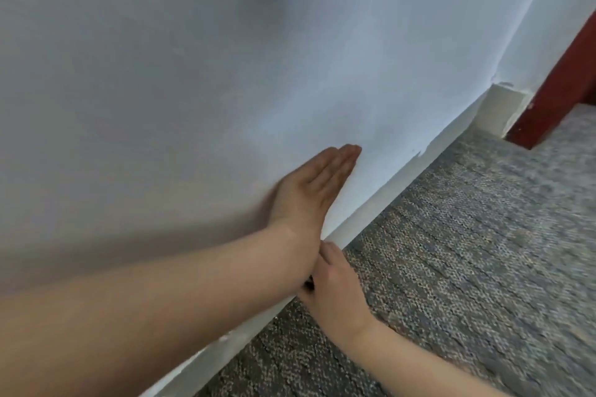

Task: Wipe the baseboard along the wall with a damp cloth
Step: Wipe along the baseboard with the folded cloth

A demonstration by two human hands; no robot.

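Note:
A white baseboard (403,182) runs diagonally along the foot of the pale wall (193,74), from lower left to upper right. My left hand (309,190) lies flat on the wall just above it, fingers straight and together, holding nothing. My right hand (337,287) presses against the baseboard directly under my left wrist, which hides its fingertips. Only a small dark sliver of the cloth (309,285) shows at the edge of the right palm.
Grey patterned carpet (451,251) covers the floor to the right of the baseboard. At the far right, the baseboard turns a corner (498,109) beside a dark red door frame (554,90). A paint chip marks the wall's lower edge (417,154).

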